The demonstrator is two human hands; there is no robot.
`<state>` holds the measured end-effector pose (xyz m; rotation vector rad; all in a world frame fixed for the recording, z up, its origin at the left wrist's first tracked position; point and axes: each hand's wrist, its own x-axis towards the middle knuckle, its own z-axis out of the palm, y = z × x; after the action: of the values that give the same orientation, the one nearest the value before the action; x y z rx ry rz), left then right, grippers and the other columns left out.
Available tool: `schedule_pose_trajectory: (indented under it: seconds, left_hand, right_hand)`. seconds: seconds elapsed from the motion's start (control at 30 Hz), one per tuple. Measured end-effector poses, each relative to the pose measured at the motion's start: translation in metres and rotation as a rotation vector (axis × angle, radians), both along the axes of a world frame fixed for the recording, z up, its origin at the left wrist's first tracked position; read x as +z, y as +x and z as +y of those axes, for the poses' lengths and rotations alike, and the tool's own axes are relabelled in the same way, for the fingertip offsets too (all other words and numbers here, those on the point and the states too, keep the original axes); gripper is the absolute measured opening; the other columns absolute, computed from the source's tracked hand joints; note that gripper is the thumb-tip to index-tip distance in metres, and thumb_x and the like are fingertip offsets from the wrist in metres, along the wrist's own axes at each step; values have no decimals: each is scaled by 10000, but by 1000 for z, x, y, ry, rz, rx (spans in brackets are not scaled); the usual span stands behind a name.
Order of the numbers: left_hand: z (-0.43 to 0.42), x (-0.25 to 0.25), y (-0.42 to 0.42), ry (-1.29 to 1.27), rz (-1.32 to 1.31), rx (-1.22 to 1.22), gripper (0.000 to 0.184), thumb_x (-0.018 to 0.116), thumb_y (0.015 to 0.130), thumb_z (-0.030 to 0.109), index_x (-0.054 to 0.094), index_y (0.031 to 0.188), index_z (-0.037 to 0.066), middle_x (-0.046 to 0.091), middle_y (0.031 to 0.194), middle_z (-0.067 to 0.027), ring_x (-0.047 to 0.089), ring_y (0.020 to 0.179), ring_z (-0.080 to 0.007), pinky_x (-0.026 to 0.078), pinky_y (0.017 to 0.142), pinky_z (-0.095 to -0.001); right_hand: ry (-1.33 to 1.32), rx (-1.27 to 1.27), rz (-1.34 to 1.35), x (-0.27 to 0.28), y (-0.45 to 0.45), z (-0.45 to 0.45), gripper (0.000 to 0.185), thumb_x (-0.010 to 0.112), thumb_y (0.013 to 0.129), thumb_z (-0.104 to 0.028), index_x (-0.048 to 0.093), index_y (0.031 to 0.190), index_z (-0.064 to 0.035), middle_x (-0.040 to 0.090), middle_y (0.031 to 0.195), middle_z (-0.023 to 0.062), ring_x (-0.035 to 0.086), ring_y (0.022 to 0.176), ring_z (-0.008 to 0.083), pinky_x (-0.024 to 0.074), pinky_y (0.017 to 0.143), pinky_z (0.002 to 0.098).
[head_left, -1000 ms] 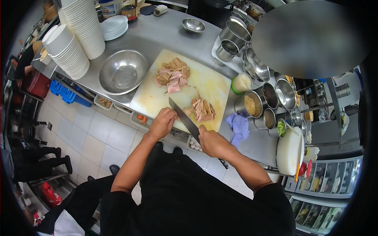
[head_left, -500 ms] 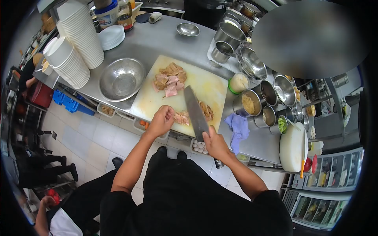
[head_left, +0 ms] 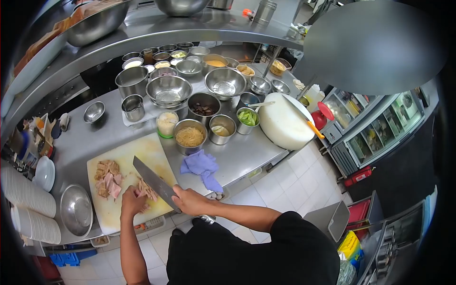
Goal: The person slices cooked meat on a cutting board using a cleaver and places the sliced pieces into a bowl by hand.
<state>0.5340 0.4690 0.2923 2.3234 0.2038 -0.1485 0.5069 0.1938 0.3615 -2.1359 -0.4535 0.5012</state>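
Observation:
A wide-bladed knife (head_left: pixel 156 180) is in my right hand (head_left: pixel 190 200), its blade slanting up and left over the white cutting board (head_left: pixel 128 154). My left hand (head_left: pixel 133 202) has its fingers bent together at the near pile of sliced meat (head_left: pixel 146 189), left of the blade; what lies between the fingertips is too small to make out. Part of that pile is hidden behind the blade and hand. A second pile of larger meat pieces (head_left: pixel 108 178) rests on the board's left part.
A purple cloth (head_left: pixel 201 166) lies right of the board, near a pot of shredded food (head_left: pixel 190 136) and a green-based tub (head_left: pixel 167 124). A steel bowl (head_left: pixel 76 210) stands left. Farther right, a knife with an orange handle (head_left: pixel 314 129) rests on a round white block (head_left: pixel 280 124).
The view has swung right, bringing more pots and the upper shelf into sight. My left hand has moved onto the sliced meat, close beside the blade.

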Motion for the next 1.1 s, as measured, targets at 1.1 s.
schedule_pose_trajectory:
  seconds: [1.1]
  left_hand:
    - [5, -25, -90, -184, -425, 142, 221, 714, 875, 21, 650, 1086, 13, 591, 1014, -137, 626, 835, -306, 522, 759, -382]
  right_hand:
    - [-486, 400, -55, 26, -1, 34, 268, 439, 1035, -231, 452, 1114, 25, 654, 819, 353, 642, 785, 551, 482, 757, 623]
